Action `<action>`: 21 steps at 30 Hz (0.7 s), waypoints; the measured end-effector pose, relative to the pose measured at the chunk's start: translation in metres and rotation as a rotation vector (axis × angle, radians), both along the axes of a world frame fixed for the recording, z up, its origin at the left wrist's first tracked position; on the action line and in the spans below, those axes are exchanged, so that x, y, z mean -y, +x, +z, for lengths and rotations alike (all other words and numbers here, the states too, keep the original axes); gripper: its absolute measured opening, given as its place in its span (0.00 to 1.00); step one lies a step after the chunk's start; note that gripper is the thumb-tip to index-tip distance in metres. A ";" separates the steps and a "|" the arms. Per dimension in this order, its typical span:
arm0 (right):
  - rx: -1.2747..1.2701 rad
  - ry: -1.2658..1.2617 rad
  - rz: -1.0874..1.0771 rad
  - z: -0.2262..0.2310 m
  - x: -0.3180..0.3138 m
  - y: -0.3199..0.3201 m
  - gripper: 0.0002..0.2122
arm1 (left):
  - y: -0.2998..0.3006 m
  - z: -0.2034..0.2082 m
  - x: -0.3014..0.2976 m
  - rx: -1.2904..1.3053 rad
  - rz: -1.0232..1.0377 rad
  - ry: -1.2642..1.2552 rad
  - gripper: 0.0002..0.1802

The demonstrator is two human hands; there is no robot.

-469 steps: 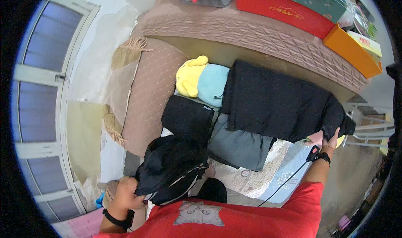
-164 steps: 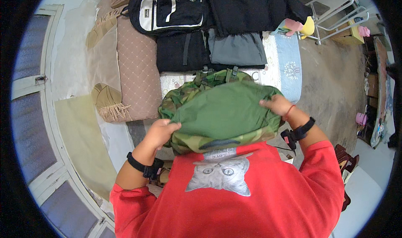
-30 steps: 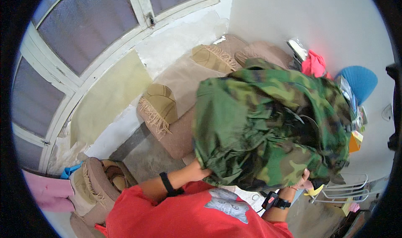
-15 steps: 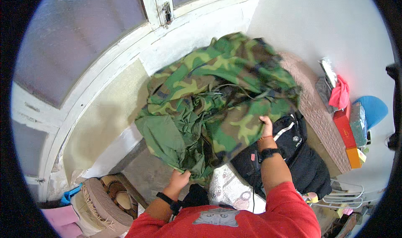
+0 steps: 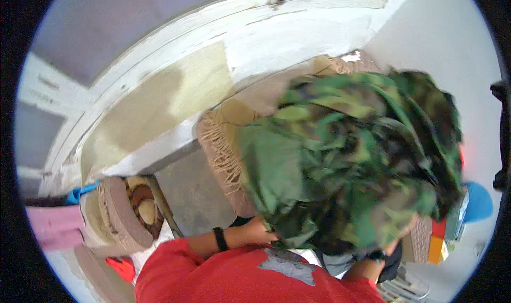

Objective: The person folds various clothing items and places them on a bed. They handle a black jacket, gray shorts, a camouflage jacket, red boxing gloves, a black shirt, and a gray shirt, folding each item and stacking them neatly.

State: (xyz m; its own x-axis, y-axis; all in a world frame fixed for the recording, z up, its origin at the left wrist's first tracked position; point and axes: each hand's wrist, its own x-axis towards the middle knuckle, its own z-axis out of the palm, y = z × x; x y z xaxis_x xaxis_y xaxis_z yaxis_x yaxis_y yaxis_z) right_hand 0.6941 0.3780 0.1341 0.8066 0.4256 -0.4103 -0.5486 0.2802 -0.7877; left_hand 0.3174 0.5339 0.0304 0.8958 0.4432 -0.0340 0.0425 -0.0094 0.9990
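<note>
White wall and a window frame (image 5: pixel 175 42) fill the upper part of the view, with a fringed tan rug (image 5: pixel 223 143) on the floor below. Both hands hold up a blurred camouflage jacket (image 5: pixel 346 164) over the rug: the left hand (image 5: pixel 255 232) is closed on its lower hem. The right hand (image 5: pixel 396 242) is mostly hidden under the cloth, its grip unclear.

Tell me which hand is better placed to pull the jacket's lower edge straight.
Probably the left hand: it shows plainly, gripping the lower edge of the camouflage jacket. The right hand is mostly hidden under the cloth, so its grip cannot be judged.
</note>
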 end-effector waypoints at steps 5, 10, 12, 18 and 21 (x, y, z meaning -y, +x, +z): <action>0.207 -0.151 -0.232 0.063 0.136 0.008 0.22 | 0.060 0.029 0.025 0.249 -0.210 -0.116 0.34; 0.372 -0.289 -0.405 0.108 0.251 0.022 0.21 | 0.089 -0.016 0.016 -0.219 -0.142 -0.568 0.29; 0.508 -0.340 -0.375 0.134 0.278 0.026 0.20 | 0.086 -0.049 -0.012 -0.397 0.119 -0.814 0.36; 0.380 -0.215 -0.612 0.161 0.292 0.018 0.20 | 0.048 -0.132 -0.098 -0.409 1.145 -1.461 0.49; 0.360 -0.216 -0.871 0.159 0.291 0.006 0.22 | 0.048 -0.133 -0.103 -0.134 1.129 -1.320 0.37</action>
State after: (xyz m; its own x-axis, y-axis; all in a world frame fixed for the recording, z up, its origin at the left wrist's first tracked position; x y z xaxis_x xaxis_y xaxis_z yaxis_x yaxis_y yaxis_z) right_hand 0.7004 0.0868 0.2928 0.8964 -0.4367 -0.0766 0.0669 0.3039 -0.9503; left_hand 0.3651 0.6368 -0.1023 0.1529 0.4109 -0.8988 -0.4703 0.8301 0.2996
